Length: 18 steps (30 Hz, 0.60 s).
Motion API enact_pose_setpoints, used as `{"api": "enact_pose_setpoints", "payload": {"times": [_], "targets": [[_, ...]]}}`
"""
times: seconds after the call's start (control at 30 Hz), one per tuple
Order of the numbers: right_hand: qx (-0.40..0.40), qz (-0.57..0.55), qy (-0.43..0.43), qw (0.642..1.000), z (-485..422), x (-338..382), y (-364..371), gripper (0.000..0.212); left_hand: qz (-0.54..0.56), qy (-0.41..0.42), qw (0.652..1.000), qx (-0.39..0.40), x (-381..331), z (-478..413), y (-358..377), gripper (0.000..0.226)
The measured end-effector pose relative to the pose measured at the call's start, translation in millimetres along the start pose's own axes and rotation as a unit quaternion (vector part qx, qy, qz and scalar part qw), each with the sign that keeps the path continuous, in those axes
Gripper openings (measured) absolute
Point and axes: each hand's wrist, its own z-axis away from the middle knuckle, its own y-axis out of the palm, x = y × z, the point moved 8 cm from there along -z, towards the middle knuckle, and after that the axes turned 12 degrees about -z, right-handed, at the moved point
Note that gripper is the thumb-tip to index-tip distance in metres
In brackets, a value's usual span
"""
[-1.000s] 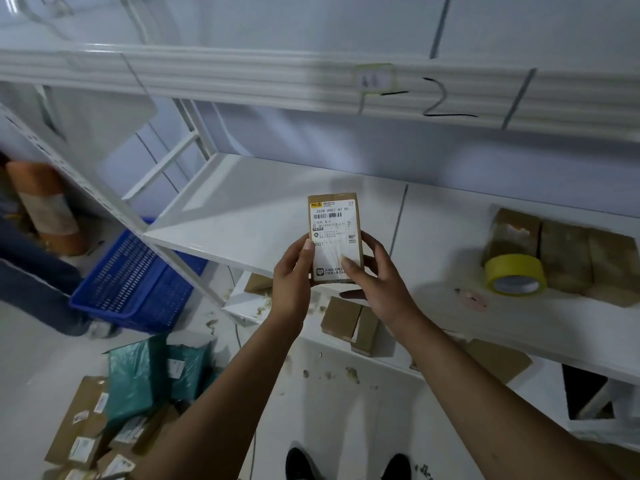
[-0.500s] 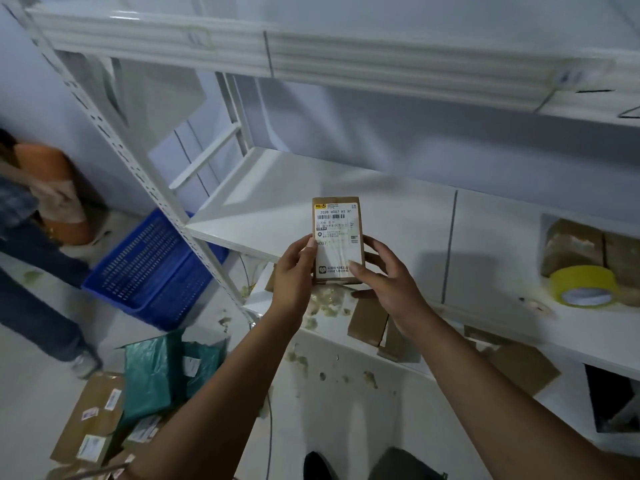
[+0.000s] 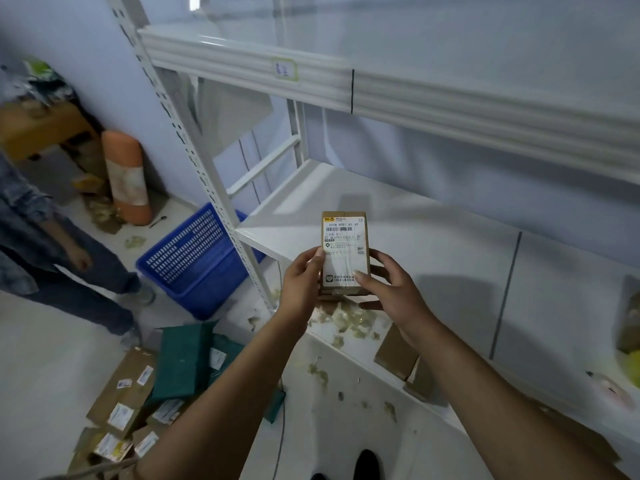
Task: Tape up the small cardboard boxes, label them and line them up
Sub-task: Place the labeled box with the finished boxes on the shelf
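White steel shelving rack (image 3: 450,244), slotted uprights, centre to right of frame; small green-edged paper tag (image 3: 284,70) on its upper shelf edge.
Blue slotted plastic crate (image 3: 194,258), on the floor, left of centre, beside the rack post.
Orange cylindrical roll with a pale band (image 3: 128,178), upright, upper left.
Dark green plastic mailer bags (image 3: 180,368), lower left, on the floor.
Yellowish crumpled scraps (image 3: 349,318), centre, on the lower shelf.
Second person in blue jeans (image 3: 52,244), left edge.

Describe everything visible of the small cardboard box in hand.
The small cardboard box is brown and rectangular, held upright before the white shelf. A white label with a barcode covers most of its facing side. The left hand grips its left edge; the right hand pinches its right edge, thumb on the label.
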Motion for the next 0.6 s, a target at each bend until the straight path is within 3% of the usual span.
{"api": "enact_pose_setpoints", "payload": {"times": [0.3,0.6], "targets": [[0.044,-0.001,0.012,0.999,-44.8,10.4,35.4,0.048,-0.003,0.001,0.999,-0.037,-9.1,-39.8,-33.2,0.031],[0.022,0.015,0.014,1.000,-105.4,6.1,86.5,0.049,-0.014,0.005,1.000,-0.015,-21.7,-105.5,-81.5,0.030]]}}
